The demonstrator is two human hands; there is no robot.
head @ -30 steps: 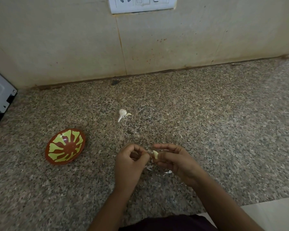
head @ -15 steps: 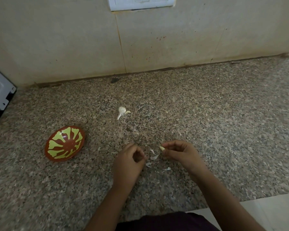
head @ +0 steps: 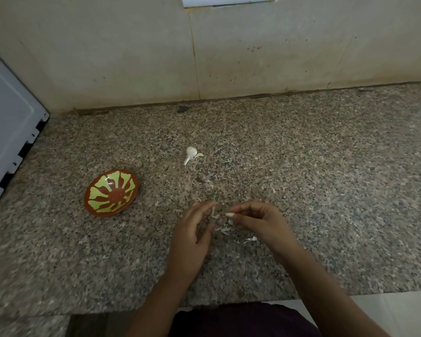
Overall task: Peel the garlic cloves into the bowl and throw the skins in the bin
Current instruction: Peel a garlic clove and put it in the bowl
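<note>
Right hand [head: 258, 222] pinches a pale clove [head: 229, 215] at its fingertips. Left hand [head: 192, 237] hangs loose beside it, holding nothing. Skins [head: 225, 230] litter the counter [head: 326, 190] between them, and the bowl [head: 111, 193] sits well left.

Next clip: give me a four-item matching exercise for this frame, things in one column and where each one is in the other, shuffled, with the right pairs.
Things
1. bowl
2. peeled clove
3. unpeeled garlic
4. loose skins

Places
A. pinched by the right hand
B. on the counter, between the left hand and the right hand
C. on the counter, left of both hands, nothing in it
D. alone on the counter, nearer the wall

Pairs: 1-C; 2-A; 3-D; 4-B
</note>
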